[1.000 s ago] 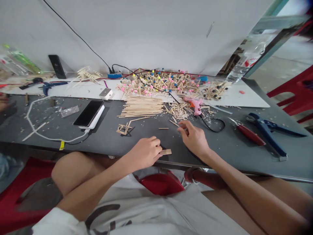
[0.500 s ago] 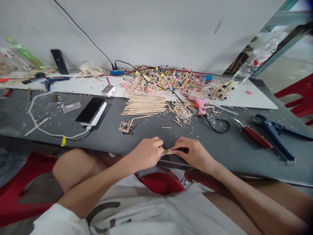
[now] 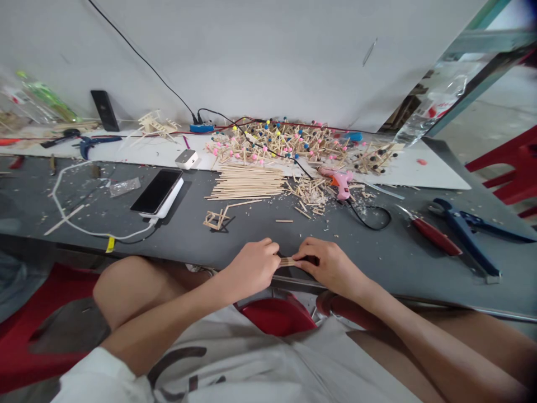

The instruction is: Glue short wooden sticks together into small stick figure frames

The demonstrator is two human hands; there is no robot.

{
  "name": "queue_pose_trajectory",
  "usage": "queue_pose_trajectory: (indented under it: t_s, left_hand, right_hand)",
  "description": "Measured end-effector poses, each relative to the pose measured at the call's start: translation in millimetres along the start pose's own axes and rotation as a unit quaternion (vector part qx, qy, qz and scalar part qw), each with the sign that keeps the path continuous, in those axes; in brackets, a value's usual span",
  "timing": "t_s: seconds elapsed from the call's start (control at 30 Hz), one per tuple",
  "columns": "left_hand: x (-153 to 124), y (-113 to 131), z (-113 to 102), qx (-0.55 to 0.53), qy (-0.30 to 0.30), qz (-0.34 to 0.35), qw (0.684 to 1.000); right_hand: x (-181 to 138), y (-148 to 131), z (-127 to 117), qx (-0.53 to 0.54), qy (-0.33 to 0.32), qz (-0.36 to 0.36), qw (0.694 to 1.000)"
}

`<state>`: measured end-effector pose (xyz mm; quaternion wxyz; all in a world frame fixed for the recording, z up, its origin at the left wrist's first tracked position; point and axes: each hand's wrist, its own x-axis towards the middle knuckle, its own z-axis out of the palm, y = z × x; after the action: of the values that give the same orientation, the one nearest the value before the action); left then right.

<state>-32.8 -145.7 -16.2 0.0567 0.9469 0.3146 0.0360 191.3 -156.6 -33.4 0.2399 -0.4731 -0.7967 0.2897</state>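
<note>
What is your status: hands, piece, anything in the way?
Left hand, right hand: both pinching the stick bundle. Bundle at table near edge. Loose stick beyond, not touching.

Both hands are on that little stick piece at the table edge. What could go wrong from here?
1. The small flat piece of short wooden sticks is pinched between the left hand and right hand at the near edge of the grey table; a slip could drop it off.
2. The black cord of the pink glue gun loops just beyond the right hand; a reach might snag it.
</note>
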Motion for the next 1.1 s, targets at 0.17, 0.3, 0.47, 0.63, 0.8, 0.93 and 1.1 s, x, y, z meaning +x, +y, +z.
queue_pose_trajectory:
  t_s: [0.17, 0.3, 0.47, 0.63, 0.8, 0.93, 1.1]
  left_hand:
    - [0, 1, 1, -0.011, 0.004, -0.024, 1.000]
    - [0, -4, 1, -0.048, 0.015, -0.046, 0.998]
    - [1, -6, -3, -0.040, 0.009, -0.028, 0.999]
    - [1, -4, -5, -0.028, 0.003, -0.018, 0.999]
    - [0, -4, -6, -0.022, -0.008, -0.014, 1.000]
    - [0, -4, -5, -0.025, -0.005, -0.014, 1.000]
    - [0, -4, -5, -0.025, 0.005, -0.019, 0.999]
  right_hand:
    - [0, -1, -1, 0.002, -0.013, 0.013, 1.000]
    - [1, -2, -3, 0.006, -0.026, 0.026, 0.999]
    - [4, 2, -9, 0.031, -0.044, 0.041, 0.998]
    - [12, 15, -11, -0.062, 0.015, 0.102, 0.993]
    - [13, 30, -11, -0.207, 0.098, 0.137, 0.964]
    - [6, 28, -9, -0.163, 0.106, 0.068, 0.979]
    - [-5, 7, 4, -0.181, 0.014, -0.004, 0.983]
